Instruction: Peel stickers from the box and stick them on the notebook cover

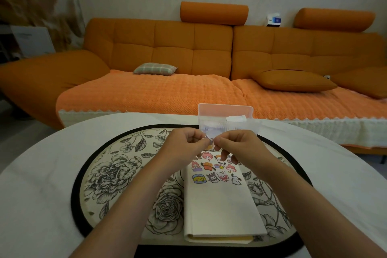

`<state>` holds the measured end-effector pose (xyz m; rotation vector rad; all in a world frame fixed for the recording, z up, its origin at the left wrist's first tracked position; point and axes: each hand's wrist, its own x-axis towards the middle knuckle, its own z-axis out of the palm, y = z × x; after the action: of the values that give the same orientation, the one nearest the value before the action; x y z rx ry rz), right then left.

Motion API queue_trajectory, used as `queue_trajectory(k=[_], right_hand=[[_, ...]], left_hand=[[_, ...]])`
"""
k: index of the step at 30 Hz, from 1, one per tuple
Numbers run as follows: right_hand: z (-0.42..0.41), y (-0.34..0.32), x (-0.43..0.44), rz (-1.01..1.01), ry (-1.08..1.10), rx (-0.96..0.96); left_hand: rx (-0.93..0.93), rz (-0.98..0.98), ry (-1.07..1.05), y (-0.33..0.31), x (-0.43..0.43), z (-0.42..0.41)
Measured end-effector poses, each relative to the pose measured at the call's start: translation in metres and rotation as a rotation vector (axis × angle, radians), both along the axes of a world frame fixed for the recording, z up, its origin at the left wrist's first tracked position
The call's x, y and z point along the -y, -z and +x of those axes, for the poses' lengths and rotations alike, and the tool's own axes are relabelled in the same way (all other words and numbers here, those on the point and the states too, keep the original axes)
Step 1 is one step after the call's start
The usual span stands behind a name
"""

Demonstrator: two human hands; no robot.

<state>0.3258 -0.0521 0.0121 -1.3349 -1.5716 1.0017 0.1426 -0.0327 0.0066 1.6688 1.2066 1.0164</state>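
A cream notebook (222,209) lies closed on the floral mat, its far end covered with several cartoon stickers (213,172). Just beyond it stands a clear plastic sticker box (225,117) with a pinkish lid raised. Above the notebook's far end, my left hand (184,145) and my right hand (236,144) meet fingertip to fingertip. Both pinch one small sticker (209,141) between them. Whether its backing is separated cannot be seen.
The oval floral mat (117,174) with a black rim sits on a white table (41,184). An orange sofa (188,52) with cushions stands right behind the table's far edge.
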Motion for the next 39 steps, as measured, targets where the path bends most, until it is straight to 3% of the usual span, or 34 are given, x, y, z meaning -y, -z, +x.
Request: queue_trajectory(k=[11,26,35,39], right_hand=[[-0.0012,-0.0025,0.0026,0.039,-0.044,0.016],[-0.0033,-0.0005,0.0049,0.247,0.033,0.454],[-0.0017,-0.0015,0.0044,0.110,0.014,0.196],[-0.0024,-0.0010,0.0052,0.096,0.002,0.165]], left_hand=[[-0.011,-0.007,0.015,-0.0013,0.0029,-0.0020],[-0.095,0.011,0.058,0.0032,0.0026,-0.0004],[-0.064,0.006,0.034,-0.0001,0.0026,-0.0034],[-0.057,0.007,0.047,0.0004,0.0021,-0.0040]])
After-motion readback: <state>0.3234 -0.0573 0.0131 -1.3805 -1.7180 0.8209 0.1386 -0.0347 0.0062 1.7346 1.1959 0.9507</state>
